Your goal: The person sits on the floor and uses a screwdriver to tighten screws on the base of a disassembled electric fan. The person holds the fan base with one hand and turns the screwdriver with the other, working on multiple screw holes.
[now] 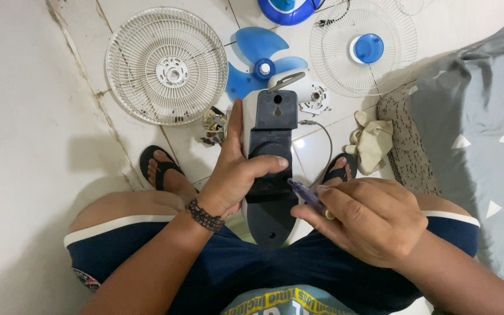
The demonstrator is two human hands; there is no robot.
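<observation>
A grey patterned cushion (485, 134) filled the frame's 3 o'clock side, and the white tiled floor (141, 140) lay beneath everything. At 11 o'clock a white fan grille (166, 65) lay flat; a second grille with a blue hub (364, 46) lay at 1 o'clock, with the blue fan blade (258, 61) between them at 12.

At centre, the dark grey fan housing (270, 175) stood lengthwise over the person's lap, its narrow end toward the body. The left hand (234, 175) came in from 7 o'clock, forearm angled up, wrist beaded, palm against the housing's left edge; its fingers were wrapped around it, thumb laid across the front face. The right hand (368, 219) entered from 4 o'clock, knuckles up, fingers pinched closed on a purple-handled screwdriver (305, 194) whose tip pointed toward 10 o'clock, touching the housing. A crumpled cream cloth (371, 143) lay at 2 o'clock of the housing.
</observation>
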